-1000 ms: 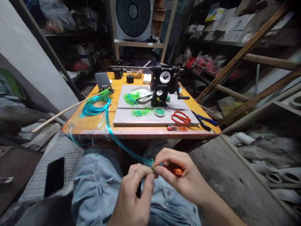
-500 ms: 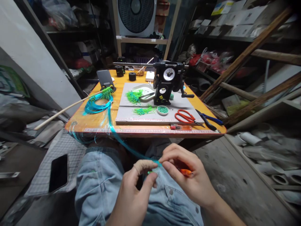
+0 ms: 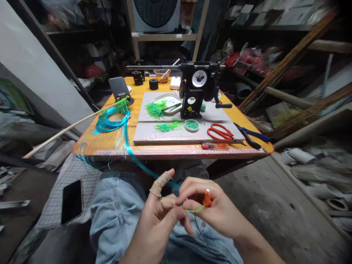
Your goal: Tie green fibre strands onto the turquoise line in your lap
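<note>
My left hand is closed over my lap, thumb and fingers pinching one end of a thin green strand. Its taped index finger points up, away from the pinch. Against it, my right hand is also closed, fingertips meeting the left ones. A small orange tool with a pale tip sits in the right hand's grip, and the strand curves up to it. Behind the hands runs a bundle of blue filament, leading from a blue coil on the table. The fingertips hide the strand's end.
On a grey board lie green bristly tufts, a bowl of green beads and red-handled scissors. A black cranked machine stands behind. Pliers lie right; a phone rests at my left.
My left index finger has lifted off the blue filament, and both hands have come together on the green strand. The orange tool has turned more upright. The view has shifted slightly.
</note>
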A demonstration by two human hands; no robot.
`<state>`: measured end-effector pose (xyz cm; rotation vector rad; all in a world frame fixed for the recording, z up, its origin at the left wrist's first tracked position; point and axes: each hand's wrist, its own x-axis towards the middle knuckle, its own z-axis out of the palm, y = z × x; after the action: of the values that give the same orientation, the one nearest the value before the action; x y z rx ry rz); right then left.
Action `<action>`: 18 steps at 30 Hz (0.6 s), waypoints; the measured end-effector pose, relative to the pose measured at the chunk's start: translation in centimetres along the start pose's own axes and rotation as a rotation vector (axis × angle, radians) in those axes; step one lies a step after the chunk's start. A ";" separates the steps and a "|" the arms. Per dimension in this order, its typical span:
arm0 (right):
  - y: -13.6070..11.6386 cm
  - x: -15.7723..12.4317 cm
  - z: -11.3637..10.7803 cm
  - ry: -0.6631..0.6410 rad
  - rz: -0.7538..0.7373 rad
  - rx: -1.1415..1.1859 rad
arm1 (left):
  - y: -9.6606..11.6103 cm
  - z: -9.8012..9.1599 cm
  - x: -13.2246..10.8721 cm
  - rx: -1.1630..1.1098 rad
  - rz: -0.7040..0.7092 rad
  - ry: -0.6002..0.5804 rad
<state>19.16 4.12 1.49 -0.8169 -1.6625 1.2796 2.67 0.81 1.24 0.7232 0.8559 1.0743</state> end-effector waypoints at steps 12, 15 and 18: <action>1.0 0.6 -1.0 0.374 -0.008 -0.275 | 0.0 -1.0 2.9 0.350 0.281 -0.016; 1.4 0.9 -1.6 0.370 -0.041 -0.341 | 0.7 -1.9 4.2 0.637 0.300 -0.046; 2.2 1.2 -2.2 0.398 -0.092 -0.442 | 1.7 -2.8 5.4 0.947 0.411 -0.073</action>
<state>20.68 6.68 -0.08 -1.1563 -1.6462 0.6333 0.76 6.74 0.01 1.7772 1.1844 0.9530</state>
